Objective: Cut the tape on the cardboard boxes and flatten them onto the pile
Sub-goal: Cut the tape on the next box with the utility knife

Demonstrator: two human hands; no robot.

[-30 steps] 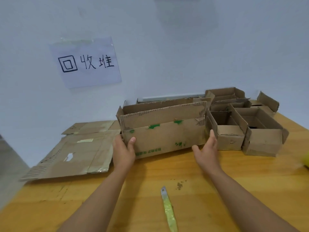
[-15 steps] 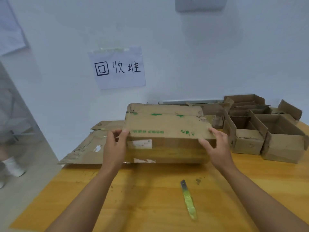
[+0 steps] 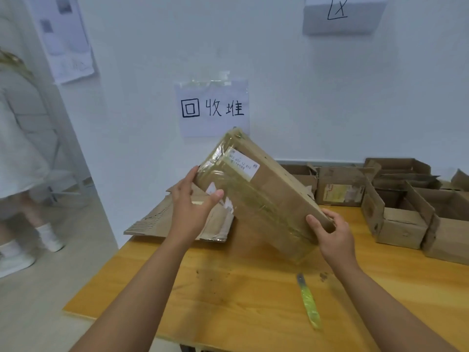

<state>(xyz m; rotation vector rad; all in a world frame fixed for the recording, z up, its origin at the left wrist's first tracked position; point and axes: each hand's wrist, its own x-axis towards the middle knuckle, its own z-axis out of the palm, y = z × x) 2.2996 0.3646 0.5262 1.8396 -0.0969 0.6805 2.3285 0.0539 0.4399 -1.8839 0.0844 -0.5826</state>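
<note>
While your view tips up toward the wall, a person in white [image 3: 17, 138] stands at the far left on the floor, beside the table's left end. Next comes the pile of flattened cardboard [image 3: 162, 222], lying at the table's back left corner, under a paper sign [image 3: 213, 107] taped to the wall. Your left hand [image 3: 190, 209] grips the upper left end of the taped box [image 3: 264, 196], fingers behind it and thumb curled onto its taped face. You hold that box tilted above the wooden table [image 3: 228, 295], its high end near the sign and its low end down to the right; a white label [image 3: 243, 162] sits near the top. Your right hand [image 3: 332, 235] clasps the lower right corner, thumb on the front face and fingers wrapped round the edge. Below it, the yellow-green knife [image 3: 308, 301] lies flat on the table, touched by neither hand. Further right, several open boxes [image 3: 398, 212] stand bunched along the back edge of the table. A second sheet [image 3: 342, 13] hangs on the wall at the upper right.
</note>
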